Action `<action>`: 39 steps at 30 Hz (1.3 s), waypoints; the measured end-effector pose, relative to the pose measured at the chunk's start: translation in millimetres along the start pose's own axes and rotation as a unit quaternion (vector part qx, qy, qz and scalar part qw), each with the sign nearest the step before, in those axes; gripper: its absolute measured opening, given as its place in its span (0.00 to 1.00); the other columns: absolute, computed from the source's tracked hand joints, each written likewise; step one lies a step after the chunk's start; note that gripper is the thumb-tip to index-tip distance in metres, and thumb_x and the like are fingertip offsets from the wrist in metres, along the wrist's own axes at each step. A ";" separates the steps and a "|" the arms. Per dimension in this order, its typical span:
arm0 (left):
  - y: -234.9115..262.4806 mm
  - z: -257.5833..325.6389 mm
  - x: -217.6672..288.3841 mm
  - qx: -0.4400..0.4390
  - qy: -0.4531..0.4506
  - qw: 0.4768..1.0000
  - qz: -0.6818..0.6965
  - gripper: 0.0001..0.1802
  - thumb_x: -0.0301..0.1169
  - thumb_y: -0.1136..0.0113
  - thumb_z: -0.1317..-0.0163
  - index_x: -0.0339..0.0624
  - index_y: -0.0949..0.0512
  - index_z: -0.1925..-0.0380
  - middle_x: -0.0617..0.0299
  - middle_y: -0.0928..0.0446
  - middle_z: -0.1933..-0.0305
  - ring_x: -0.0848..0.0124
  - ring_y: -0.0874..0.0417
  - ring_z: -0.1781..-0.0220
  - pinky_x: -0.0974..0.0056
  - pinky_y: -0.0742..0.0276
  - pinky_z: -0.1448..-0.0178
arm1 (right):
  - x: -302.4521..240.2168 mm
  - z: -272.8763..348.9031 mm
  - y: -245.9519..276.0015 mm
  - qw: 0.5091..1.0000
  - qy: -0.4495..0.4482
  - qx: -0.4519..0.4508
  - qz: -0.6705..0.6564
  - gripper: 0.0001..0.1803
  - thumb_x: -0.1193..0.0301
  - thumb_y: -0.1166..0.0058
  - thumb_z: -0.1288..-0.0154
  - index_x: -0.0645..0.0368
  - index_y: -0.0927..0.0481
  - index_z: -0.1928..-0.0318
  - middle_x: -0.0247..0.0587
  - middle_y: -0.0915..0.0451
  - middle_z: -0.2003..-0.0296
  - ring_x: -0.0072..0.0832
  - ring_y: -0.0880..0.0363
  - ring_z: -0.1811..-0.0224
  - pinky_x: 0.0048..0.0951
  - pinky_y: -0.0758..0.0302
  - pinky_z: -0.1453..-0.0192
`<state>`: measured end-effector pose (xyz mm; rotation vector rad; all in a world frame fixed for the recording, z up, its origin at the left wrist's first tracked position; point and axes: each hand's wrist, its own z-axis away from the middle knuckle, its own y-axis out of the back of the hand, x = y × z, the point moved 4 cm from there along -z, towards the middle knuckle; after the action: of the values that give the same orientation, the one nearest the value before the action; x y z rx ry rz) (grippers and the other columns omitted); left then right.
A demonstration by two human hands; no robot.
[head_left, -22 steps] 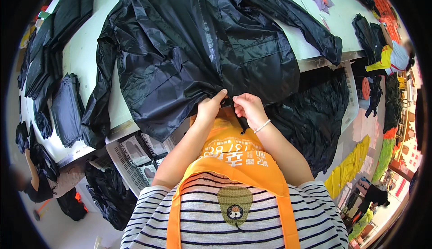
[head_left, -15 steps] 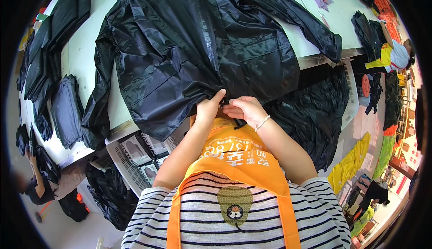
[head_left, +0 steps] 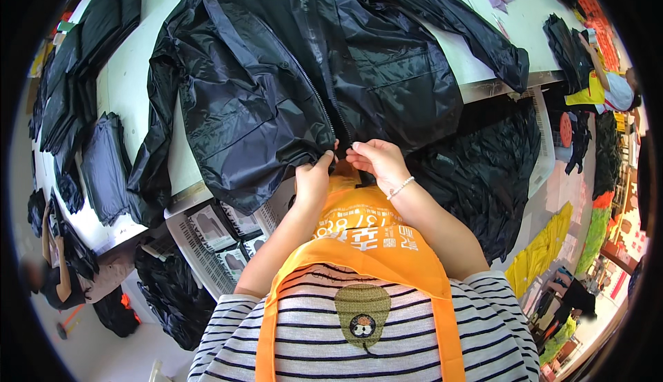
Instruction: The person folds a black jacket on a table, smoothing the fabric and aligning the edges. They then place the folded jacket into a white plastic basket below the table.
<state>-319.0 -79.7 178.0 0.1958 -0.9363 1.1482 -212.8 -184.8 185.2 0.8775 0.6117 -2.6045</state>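
A shiny black jacket [head_left: 235, 116] lies spread over the table's near edge, its front parted down the middle. Both rows of zipper [head_left: 314, 92] teeth show, with a narrow gap between them at the hem. My left hand [head_left: 314, 178] pinches the bottom of the left front edge, thumb on top. Just across the gap, my right hand [head_left: 378, 161] holds the lower end of the right zipper edge between thumb and fingertips. The zipper's end pieces are too small to make out. My orange apron [head_left: 366, 209] is right below the hands.
Folded black garments [head_left: 103, 164] lie on the white table [head_left: 128, 81] at left. Below its edge stand a white crate [head_left: 200, 244] of printed packs and a crate of black garments [head_left: 483, 168] at right. A yellow garment [head_left: 542, 244] lies lower right. Other people work at both sides.
The two front edges, close together before, now stand apart at the hem, baring the left row of teeth. My right hand's fingers have closed on its edge.
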 end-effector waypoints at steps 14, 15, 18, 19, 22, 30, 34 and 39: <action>9.9 -9.7 -12.4 0.097 0.019 0.994 0.035 0.12 0.33 0.33 0.43 0.37 0.22 0.75 0.62 0.21 0.73 0.74 0.23 0.77 0.70 0.28 0.73 | 11.3 -0.8 -27.9 1.000 0.018 0.007 -0.015 0.07 0.72 0.40 0.39 0.57 0.23 0.73 0.36 0.17 0.70 0.21 0.19 0.69 0.20 0.26 0.63; 12.1 -11.0 -14.2 0.102 0.016 0.994 0.032 0.12 0.33 0.33 0.43 0.36 0.22 0.74 0.62 0.21 0.72 0.74 0.23 0.77 0.70 0.27 0.72 | 11.3 0.1 -28.9 1.000 0.019 0.007 -0.014 0.07 0.72 0.40 0.39 0.57 0.22 0.73 0.36 0.17 0.70 0.21 0.19 0.68 0.20 0.26 0.62; 14.9 -13.5 -15.1 0.093 -0.028 0.995 -0.025 0.12 0.34 0.32 0.43 0.36 0.22 0.71 0.63 0.21 0.71 0.75 0.23 0.75 0.70 0.26 0.70 | 15.1 -0.4 -28.2 0.999 0.018 0.011 -0.033 0.06 0.72 0.40 0.40 0.56 0.22 0.72 0.35 0.17 0.70 0.20 0.20 0.66 0.20 0.28 0.61; 14.4 -12.2 -14.0 0.090 -0.036 0.995 -0.040 0.12 0.34 0.32 0.43 0.37 0.22 0.71 0.63 0.21 0.70 0.76 0.23 0.75 0.70 0.27 0.70 | 17.6 -1.3 -27.6 0.999 0.016 0.013 -0.048 0.05 0.72 0.40 0.40 0.56 0.22 0.72 0.35 0.17 0.70 0.20 0.20 0.67 0.20 0.29 0.61; 11.9 -5.2 -6.4 0.100 -0.034 0.986 -0.132 0.11 0.35 0.32 0.43 0.40 0.21 0.73 0.65 0.21 0.72 0.77 0.23 0.73 0.69 0.27 0.70 | 21.9 -1.8 -28.4 0.996 0.007 0.023 -0.082 0.05 0.72 0.39 0.40 0.56 0.21 0.72 0.35 0.17 0.70 0.19 0.21 0.67 0.20 0.29 0.61; 24.7 -19.3 -11.0 0.096 -0.436 0.783 -0.433 0.16 0.40 0.30 0.46 0.38 0.20 0.79 0.60 0.19 0.79 0.64 0.18 0.78 0.61 0.26 0.72 | 13.5 -18.8 -20.4 0.980 0.122 -0.009 0.156 0.08 0.71 0.38 0.41 0.61 0.21 0.73 0.36 0.18 0.74 0.18 0.23 0.73 0.21 0.27 0.66; 45.2 -23.5 -21.7 0.056 -0.221 0.885 -0.407 0.25 0.49 0.31 0.48 0.34 0.20 0.75 0.57 0.17 0.73 0.65 0.15 0.72 0.62 0.22 0.65 | -18.9 -3.9 -47.6 0.705 0.320 -0.051 0.631 0.06 0.72 0.41 0.45 0.62 0.24 0.73 0.43 0.21 0.76 0.35 0.21 0.72 0.32 0.24 0.66; 47.2 -18.6 -19.2 -0.011 -0.159 0.910 -0.383 0.19 0.40 0.32 0.44 0.35 0.20 0.61 0.52 0.16 0.62 0.66 0.15 0.60 0.62 0.23 0.55 | -37.5 -13.2 -79.1 0.327 0.494 -0.247 0.767 0.05 0.69 0.51 0.45 0.54 0.24 0.71 0.33 0.28 0.69 0.30 0.30 0.59 0.28 0.33 0.56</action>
<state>-350.6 -61.6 137.8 0.6838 -1.0195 0.3772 -211.7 -104.5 222.4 1.4930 0.3092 0.0681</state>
